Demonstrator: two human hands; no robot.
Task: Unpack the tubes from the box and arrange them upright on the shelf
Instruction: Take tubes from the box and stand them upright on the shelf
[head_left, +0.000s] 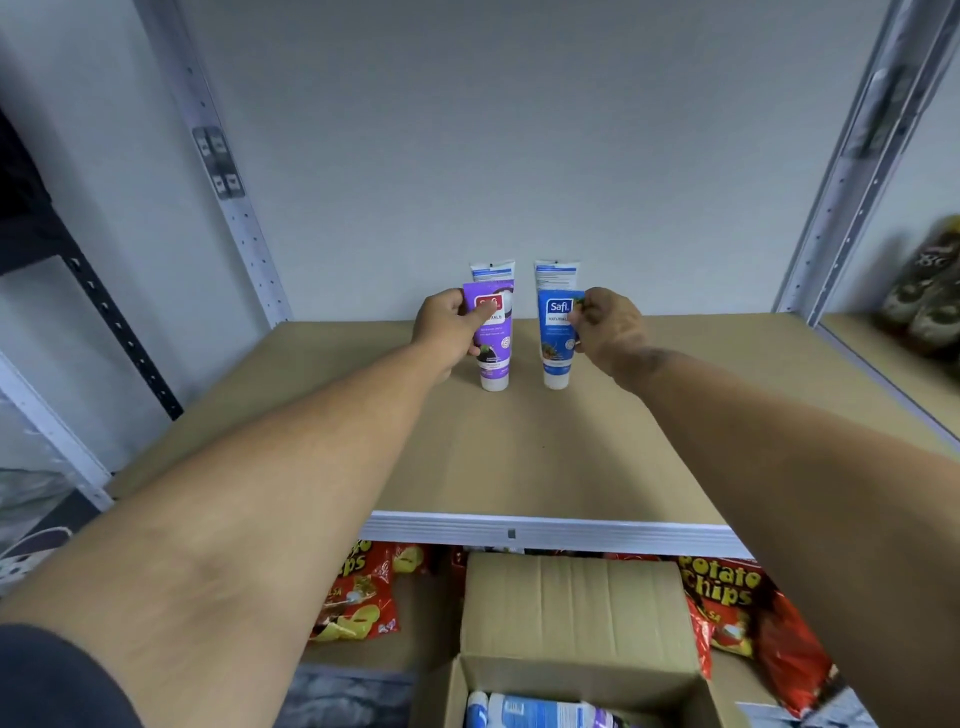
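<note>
Fingers are curling round a tube on each side: the left hand (441, 325) is gripping the purple tube (492, 338), the right hand (610, 325) is pinching the blue tube (558, 338), and down at the near edge the open box (571, 623) is showing more tubes (540, 712) waiting inside. Out on the shelf (519, 457) both held tubes are standing cap-down, side by side and apart, just in front of two white tubes (492, 271) by the back wall. I'm judging this as the placing step, so next it is calling for a gentle release without tipping either one, then a reach back into the box.
</note>
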